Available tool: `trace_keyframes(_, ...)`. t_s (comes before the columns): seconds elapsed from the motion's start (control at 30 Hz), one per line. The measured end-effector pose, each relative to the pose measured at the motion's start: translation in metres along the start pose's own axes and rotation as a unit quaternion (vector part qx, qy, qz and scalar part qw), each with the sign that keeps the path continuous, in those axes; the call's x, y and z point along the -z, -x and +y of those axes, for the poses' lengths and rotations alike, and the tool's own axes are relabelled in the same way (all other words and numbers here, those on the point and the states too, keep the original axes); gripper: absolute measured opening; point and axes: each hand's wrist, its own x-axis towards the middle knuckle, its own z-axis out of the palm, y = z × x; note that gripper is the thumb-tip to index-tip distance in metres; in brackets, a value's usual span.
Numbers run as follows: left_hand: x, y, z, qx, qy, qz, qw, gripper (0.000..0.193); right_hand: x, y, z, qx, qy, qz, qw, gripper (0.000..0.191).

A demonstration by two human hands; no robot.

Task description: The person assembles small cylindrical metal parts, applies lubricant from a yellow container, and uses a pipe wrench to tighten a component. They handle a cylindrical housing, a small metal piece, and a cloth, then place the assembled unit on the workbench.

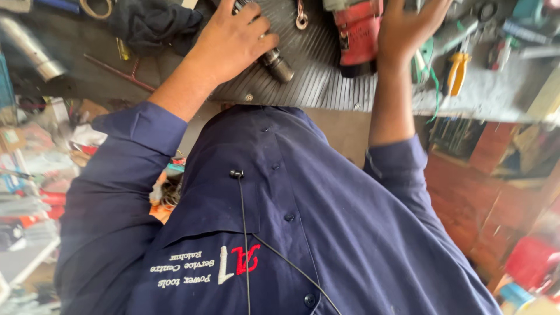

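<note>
Ribbed bench mat [326, 81] (two hands [233, 38])

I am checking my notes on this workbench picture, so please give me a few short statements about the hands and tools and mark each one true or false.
1. The left hand grips a grey metal cylindrical part on the ribbed grey rubber mat. True.
2. The right hand rests on a blue plastic bucket. False: it is at the red power tool body.
3. Pliers with yellow handles lie on the bench, to the right of the right hand. True.
4. The person wears a white short-sleeved shirt. False: it is a dark navy long-sleeved work shirt with the sleeves pushed up.
5. A silver combination spanner lies on the mat between the two hands. True.
</note>
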Motion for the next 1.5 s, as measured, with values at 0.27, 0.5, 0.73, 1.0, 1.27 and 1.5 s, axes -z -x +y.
trace_keyframes(0.27, 0.032, -0.013, 0.003, 0.006, -0.054, 0.095, 0.994, 0.023, 0.067, 0.036, -0.072, 0.056, -0.386, -0.254, 0.885, 0.046)
trace_keyframes(0.5, 0.107, -0.032, 0.037, 0.053, -0.001, 0.202, 0.978, 0.026, 0.022, -0.003, -0.143, 0.032, -0.611, -0.29, 0.736, 0.077)
trace_keyframes(0.73, 0.164, 0.147, 0.033, 0.317, 0.105, 0.318, 0.887, 0.03, -0.018, 0.001, -0.264, -0.147, -0.7, -0.228, 0.661, 0.034)
trace_keyframes(1.0, 0.102, 0.358, -0.011, 0.545, -0.1, 0.303, 0.775, 0.052, -0.017, 0.04, -0.469, -0.089, -0.778, -0.291, 0.55, 0.023)
trace_keyframes(1.27, 0.047, 0.352, -0.015, 0.484, 0.186, 0.165, 0.839, 0.078, -0.003, 0.057, -0.541, -0.032, -0.721, -0.287, 0.629, 0.027)
trace_keyframes(1.5, 0.039, 0.302, -0.029, 0.389, 0.298, 0.208, 0.846, 0.105, -0.007, 0.06, -0.523, -0.059, -0.695, -0.259, 0.669, 0.026)
